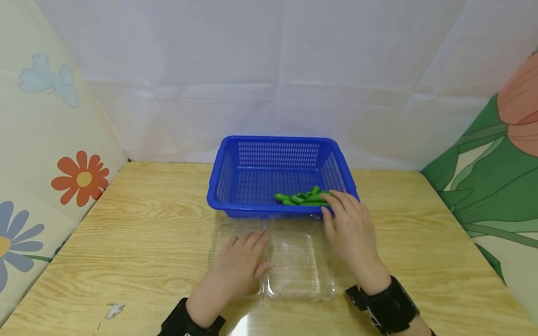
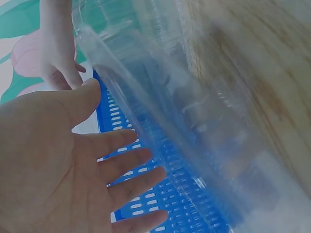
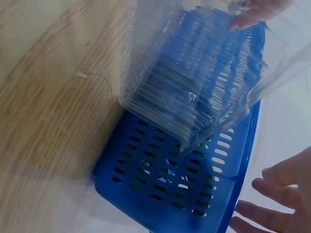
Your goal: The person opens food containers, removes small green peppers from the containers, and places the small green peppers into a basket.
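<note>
Several green chili peppers lie at the near right end of a blue slotted basket. Over that corner of the rim reaches my right hand, its fingertips at the peppers and its thumb by the near rim; the right wrist view shows its fingers loosely bent, with no pepper visible between them. In front of the basket lies an opened clear plastic clamshell box. My left hand is over the box's left half, fingers spread, gripping nothing; in the left wrist view its palm and straight fingers face the clear plastic.
Wood-grain table lies under everything, with a whitish worn mark at the front left. A white sheet hangs behind the basket. Printed floral panels flank the table, with a red flower on the left one.
</note>
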A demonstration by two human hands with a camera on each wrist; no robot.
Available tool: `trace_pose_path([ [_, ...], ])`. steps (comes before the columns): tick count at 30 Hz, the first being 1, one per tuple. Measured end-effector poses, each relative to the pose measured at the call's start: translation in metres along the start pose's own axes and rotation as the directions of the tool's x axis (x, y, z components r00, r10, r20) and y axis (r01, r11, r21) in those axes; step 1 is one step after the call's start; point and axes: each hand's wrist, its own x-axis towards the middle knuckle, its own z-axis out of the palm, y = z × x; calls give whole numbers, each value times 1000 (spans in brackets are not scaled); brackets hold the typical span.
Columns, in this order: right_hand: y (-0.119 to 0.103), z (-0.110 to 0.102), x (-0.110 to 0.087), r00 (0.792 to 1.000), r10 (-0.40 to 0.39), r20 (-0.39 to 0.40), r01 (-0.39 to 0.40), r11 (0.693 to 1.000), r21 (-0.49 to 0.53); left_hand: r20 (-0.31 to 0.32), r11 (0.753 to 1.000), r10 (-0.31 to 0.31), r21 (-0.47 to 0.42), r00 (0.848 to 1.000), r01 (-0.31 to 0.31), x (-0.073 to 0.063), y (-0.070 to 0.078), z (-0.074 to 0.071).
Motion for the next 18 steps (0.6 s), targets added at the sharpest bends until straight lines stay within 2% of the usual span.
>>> trace_pose_path([
  [7, -4, 2, -1, 1000, -24, -16, 24, 999, 31, -22, 999, -8, -44, 1000, 7, 1, -7, -4],
  [12, -5, 3, -1, 997, -48, -53, 53, 995, 86, -78, 1000, -11, -4, 997, 11, 1, -14, -6],
  [15, -4, -1, -4, 994, -41, -101, 55, 989, 135, -85, 1000, -6, -10, 996, 5, 1, -17, -7],
  [18, -1, -6, -10, 983, -59, -173, 91, 979, 181, -76, 1000, -5, -18, 997, 4, -2, -21, -7],
])
